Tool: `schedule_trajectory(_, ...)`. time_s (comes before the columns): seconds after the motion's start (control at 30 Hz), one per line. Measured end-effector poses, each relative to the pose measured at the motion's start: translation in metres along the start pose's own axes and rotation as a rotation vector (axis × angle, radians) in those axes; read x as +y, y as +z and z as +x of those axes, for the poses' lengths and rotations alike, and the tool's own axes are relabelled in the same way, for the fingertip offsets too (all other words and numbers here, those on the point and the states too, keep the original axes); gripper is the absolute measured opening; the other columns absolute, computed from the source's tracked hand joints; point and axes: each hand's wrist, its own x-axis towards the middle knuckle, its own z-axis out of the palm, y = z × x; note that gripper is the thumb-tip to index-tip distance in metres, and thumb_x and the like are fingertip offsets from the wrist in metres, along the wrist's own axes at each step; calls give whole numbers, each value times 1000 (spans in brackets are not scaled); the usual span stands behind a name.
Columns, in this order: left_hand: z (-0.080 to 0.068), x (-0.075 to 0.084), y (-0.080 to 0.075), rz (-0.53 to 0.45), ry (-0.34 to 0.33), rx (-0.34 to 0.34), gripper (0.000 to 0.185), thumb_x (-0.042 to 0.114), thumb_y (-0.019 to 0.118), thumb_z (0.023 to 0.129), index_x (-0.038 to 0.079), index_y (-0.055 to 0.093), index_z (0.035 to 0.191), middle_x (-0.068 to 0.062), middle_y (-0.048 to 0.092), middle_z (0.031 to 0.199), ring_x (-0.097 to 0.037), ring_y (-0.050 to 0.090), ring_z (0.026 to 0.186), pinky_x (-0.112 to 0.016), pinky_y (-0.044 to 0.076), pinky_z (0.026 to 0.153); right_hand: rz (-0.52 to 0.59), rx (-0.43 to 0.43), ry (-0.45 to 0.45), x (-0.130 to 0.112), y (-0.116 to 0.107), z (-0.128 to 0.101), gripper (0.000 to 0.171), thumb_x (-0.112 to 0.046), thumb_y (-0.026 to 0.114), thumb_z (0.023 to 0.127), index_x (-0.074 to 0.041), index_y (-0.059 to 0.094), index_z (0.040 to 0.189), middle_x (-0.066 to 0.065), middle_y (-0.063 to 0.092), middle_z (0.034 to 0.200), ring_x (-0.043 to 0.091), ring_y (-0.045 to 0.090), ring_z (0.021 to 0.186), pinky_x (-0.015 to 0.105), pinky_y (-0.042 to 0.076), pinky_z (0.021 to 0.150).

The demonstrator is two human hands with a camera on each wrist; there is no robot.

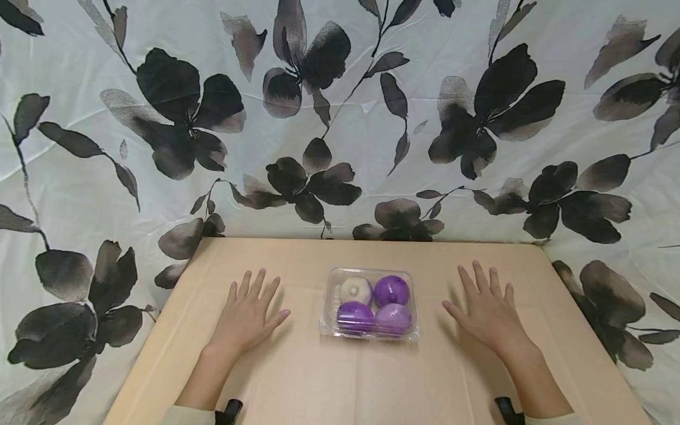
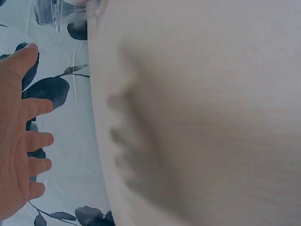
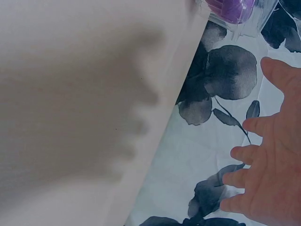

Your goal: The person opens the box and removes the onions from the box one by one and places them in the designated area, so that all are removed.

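Note:
A clear plastic box [image 1: 369,339] sits mid-table, holding what look like onions: purple ones [image 1: 392,290] and a pale one [image 1: 356,291] at the back left. Whether its lid is fastened I cannot tell. To the left of the box is my left hand [image 1: 247,316], fingers spread and straight, palm down, touching nothing. My right hand [image 1: 489,313] mirrors it on the right side, also spread and bare. Both hands cast shadows on the wood and appear held above it. In the right wrist view, a purple onion [image 3: 233,8] shows through the box at the top edge.
The pale wooden table [image 1: 297,378] has its far edge just beyond the box. Behind and around it hangs a white cloth [image 1: 393,147] printed with dark flowers. A dark band is on each wrist, at the sleeves.

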Motion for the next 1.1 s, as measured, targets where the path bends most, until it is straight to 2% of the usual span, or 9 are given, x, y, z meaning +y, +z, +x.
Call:
schedule_trajectory(0.57,-2,0,-3,-4,1,-8,74,60,55,99,12,47,155,-25,36,163,-52,28,151,-72,25,123,-13,6,-39,0,-1,1,90,-64,50,101,-7,20,164,28,8,170,60,5,152,88,4,114)
schedule_trajectory(0.8,1,0,-4,-63,11,-20,75,60,54,100,13,44,157,-25,33,165,-52,24,153,-72,25,123,-21,30,-102,-5,-2,5,88,-62,52,101,-9,24,164,27,11,170,58,9,153,87,9,114)
schedule_trajectory(1.1,6,3,-4,-71,44,-39,75,61,51,101,12,42,158,-24,31,166,-50,23,154,-71,25,124,-23,40,-173,-17,-7,15,87,-58,58,99,-11,26,164,25,16,170,55,12,154,84,11,117)
